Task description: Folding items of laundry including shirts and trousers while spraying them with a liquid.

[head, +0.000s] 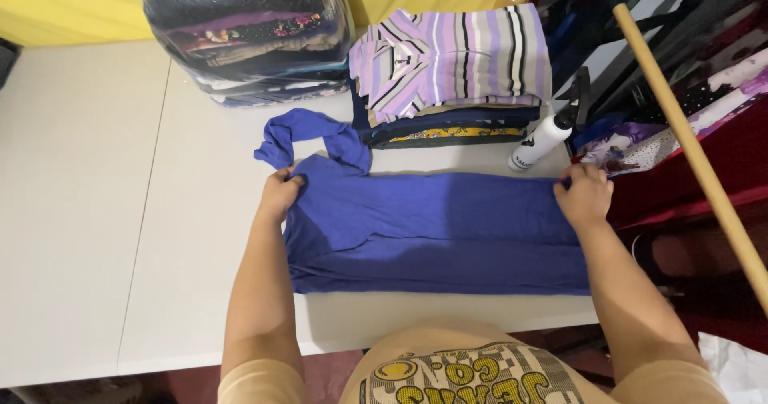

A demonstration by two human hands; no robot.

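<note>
both hands are gripping the blue shirt (432,228) lying flat on the white table (96,212): left hand (280,194) pinching the shoulder, right hand (584,196) clutching the hem. mid-fold, i'd say; next calls for lifting both ends together.

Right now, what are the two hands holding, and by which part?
Both hold the blue garment on the table: the left hand pinches its far edge at the left end, the right hand at the right end.

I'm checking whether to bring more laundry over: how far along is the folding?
Done: a folded stack topped by a striped shirt sits behind. In hand: the left hand and right hand grip the far edge of a blue garment, partly folded. Left: its sleeve still lies loose.
</note>
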